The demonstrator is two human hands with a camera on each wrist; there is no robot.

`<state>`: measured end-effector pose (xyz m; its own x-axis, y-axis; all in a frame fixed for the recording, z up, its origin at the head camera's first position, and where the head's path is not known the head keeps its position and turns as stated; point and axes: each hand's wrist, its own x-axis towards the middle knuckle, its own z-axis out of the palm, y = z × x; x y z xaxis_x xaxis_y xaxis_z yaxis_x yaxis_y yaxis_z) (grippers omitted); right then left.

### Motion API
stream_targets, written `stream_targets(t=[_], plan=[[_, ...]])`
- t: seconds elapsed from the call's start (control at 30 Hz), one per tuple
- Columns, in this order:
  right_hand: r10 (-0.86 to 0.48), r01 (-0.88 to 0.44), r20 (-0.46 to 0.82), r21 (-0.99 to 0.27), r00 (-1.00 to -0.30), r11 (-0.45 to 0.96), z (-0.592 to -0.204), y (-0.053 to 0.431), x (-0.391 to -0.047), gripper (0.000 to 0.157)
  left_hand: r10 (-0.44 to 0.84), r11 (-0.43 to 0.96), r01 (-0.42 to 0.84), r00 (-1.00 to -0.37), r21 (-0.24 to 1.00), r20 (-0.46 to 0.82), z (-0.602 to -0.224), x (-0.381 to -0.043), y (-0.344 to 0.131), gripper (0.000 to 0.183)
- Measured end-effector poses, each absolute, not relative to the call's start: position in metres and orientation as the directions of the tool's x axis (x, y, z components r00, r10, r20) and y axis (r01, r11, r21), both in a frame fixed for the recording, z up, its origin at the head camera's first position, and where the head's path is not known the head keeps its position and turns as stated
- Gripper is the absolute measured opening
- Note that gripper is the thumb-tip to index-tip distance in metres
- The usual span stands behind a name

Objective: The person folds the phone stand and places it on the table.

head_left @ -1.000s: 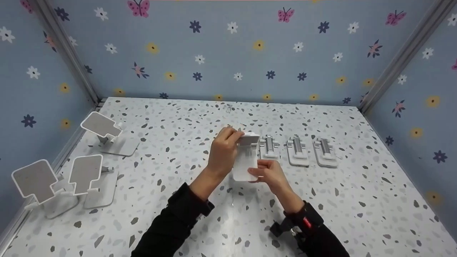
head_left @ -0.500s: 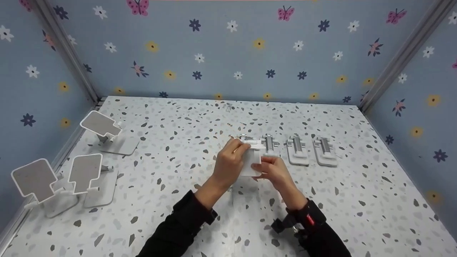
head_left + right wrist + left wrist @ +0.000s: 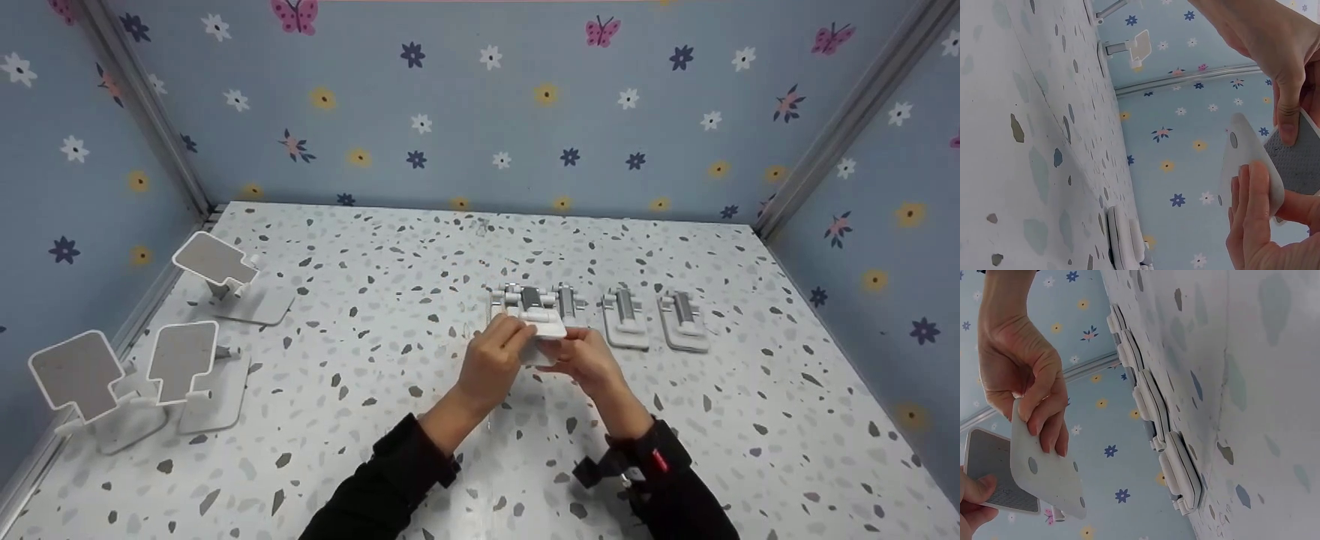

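Note:
A white folding phone stand (image 3: pixel 546 328), partly open, is held up off the table between my two hands. My left hand (image 3: pixel 489 358) pinches its upper plate, with the thumb on the grey textured pad (image 3: pixel 1297 166) in the right wrist view. The right hand (image 3: pixel 589 361) grips the base plate (image 3: pixel 1044 461) by its edge; round grey feet show on the underside in the left wrist view. Just behind, a folded phone stand (image 3: pixel 497 301) lies partly covered by the held one.
Folded phone stands (image 3: pixel 624 319) lie in a row to the right, another (image 3: pixel 683 321) at its end. Three unfolded stands stand at left: one at the back (image 3: pixel 216 261), two in front, including the leftmost (image 3: pixel 79 375). Flower-patterned walls (image 3: pixel 480 105) enclose the speckled table (image 3: pixel 375 300).
The held stand has tilted, its upper plate swinging down toward me and its hinge coming into sight. Both hands have shifted slightly right, the left hand also lower.

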<state>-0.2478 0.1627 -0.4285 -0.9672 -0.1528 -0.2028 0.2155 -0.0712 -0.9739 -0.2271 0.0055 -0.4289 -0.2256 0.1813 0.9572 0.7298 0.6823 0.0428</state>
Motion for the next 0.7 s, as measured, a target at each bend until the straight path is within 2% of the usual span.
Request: stream_targets(t=[0.1,0.2,0.37,0.5,0.57,0.7], plan=[[-0.213,0.228,-0.208,-0.971,-0.955,-0.076,-0.427,0.166,-0.249,0.043,0.197,0.682,0.731,-0.217,0.025,0.956,-0.429,-0.227,0.004,0.026],[-0.344,0.241,-0.205,-0.968,-0.916,-0.064,-0.424,0.172,-0.25,0.043,0.198,0.69,0.723,-0.222,0.025,0.955,-0.429,-0.227,0.002,0.026],[-0.533,0.265,-0.207,-0.964,-0.82,-0.033,-0.416,0.181,-0.25,0.058,0.207,0.71,0.704,-0.223,0.01,0.953,-0.43,-0.229,0.0,0.026],[-0.576,0.284,-0.219,-0.959,-0.788,-0.024,-0.411,0.183,-0.251,0.079,0.217,0.697,0.717,-0.221,0.008,0.951,-0.433,-0.229,-0.002,0.026],[-0.581,0.294,-0.22,-0.955,-0.784,-0.034,-0.41,0.183,-0.251,0.082,0.226,0.685,0.728,-0.216,0.003,0.95,-0.434,-0.23,-0.003,0.028],[-0.566,0.313,-0.221,-0.947,-0.794,-0.069,-0.41,0.181,-0.251,0.074,0.243,0.681,0.732,-0.188,-0.029,0.952,-0.436,-0.23,-0.004,0.031]])
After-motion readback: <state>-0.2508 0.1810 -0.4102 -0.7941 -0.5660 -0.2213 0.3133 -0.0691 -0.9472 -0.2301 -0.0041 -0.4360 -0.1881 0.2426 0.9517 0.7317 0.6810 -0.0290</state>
